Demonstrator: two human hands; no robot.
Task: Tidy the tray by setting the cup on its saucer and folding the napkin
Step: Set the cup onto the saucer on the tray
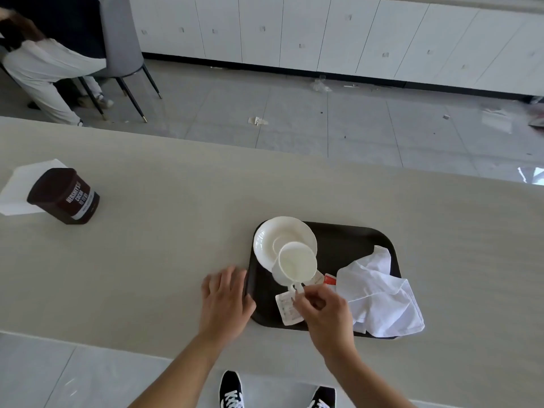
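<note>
A dark brown tray [353, 240] lies on the pale table. At its far left corner sits a white saucer [276, 234], partly over the tray's rim. My right hand [323, 313] grips the handle of a white cup [297, 262], which overlaps the saucer's near edge; whether the cup rests on anything I cannot tell. A crumpled white napkin [382, 295] lies on the tray's right side, hanging over the near right corner. My left hand [226, 301] lies flat on the table with its fingers apart, touching the tray's left edge.
Two small packets lie on the tray: a white one [287, 310] under my right hand and a red-tipped one [328, 279]. A brown cocoa tin [66, 195] stands on white paper [14, 187] at the far left. A person sits on a chair beyond the table.
</note>
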